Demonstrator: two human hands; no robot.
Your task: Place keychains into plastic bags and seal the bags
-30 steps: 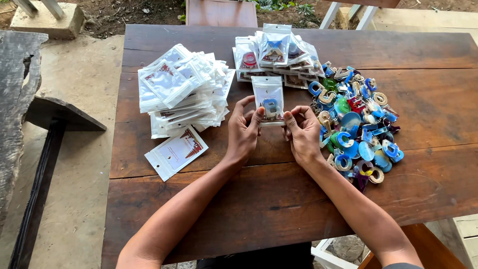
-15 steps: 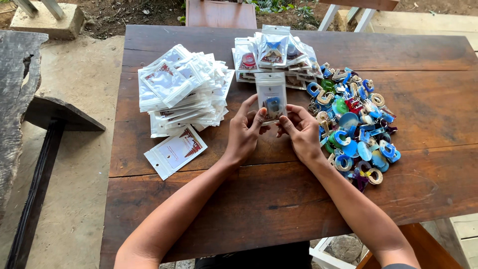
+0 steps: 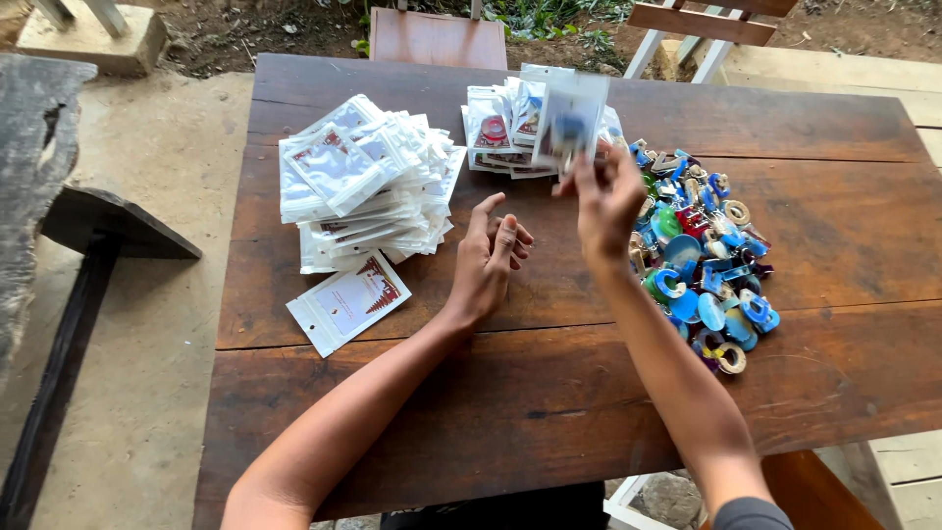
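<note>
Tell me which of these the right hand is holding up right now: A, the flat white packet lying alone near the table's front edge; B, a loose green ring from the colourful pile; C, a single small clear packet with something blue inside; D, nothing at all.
C: the right hand pinches a small clear packet with a blue item inside, raised above the table, while the left hand rests empty.

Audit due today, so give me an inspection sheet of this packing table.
Surface: dark wooden table, worn planks, outdoors.
Job's things: clear pouch with a blue item inside, raised over the stack of filled pouches; pile of empty pouches; heap of colourful small pieces.
Clutter: one loose pouch lying apart near the front-left.
Grips: right hand pinches the clear pouch; left hand open, resting on the table.
Cables: nothing seen.
Surroundings: concrete floor, chair, white frame.
</note>
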